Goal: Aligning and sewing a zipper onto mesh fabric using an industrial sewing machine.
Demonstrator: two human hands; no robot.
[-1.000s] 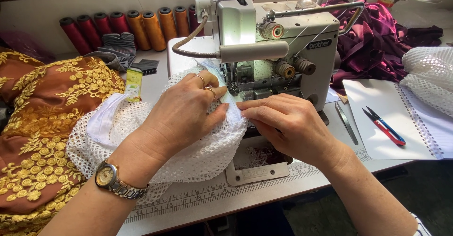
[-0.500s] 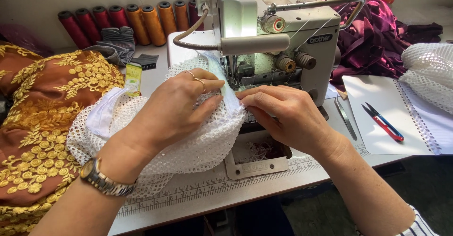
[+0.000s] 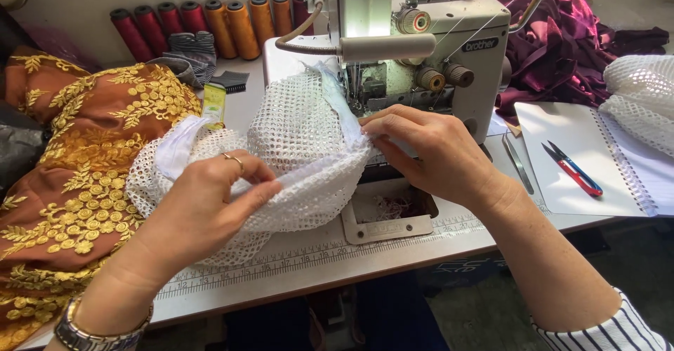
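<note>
A piece of white eyelet mesh fabric lies bunched on the table in front of a grey sewing machine. My left hand, with a ring and a wristwatch, pinches the near fold of the mesh low on the left. My right hand presses and pinches the fabric's right edge just below the machine's needle area. The fabric's top edge rises toward the needle.
Brown cloth with gold embroidery fills the left. Thread cones line the back wall. At right lie a spiral notebook, red-blue thread snips, tweezers, maroon fabric and more white mesh.
My left hand has slid back from the machine toward me, down the mesh, uncovering the fabric near the needle. My right hand stays at the fabric's edge by the machine.
</note>
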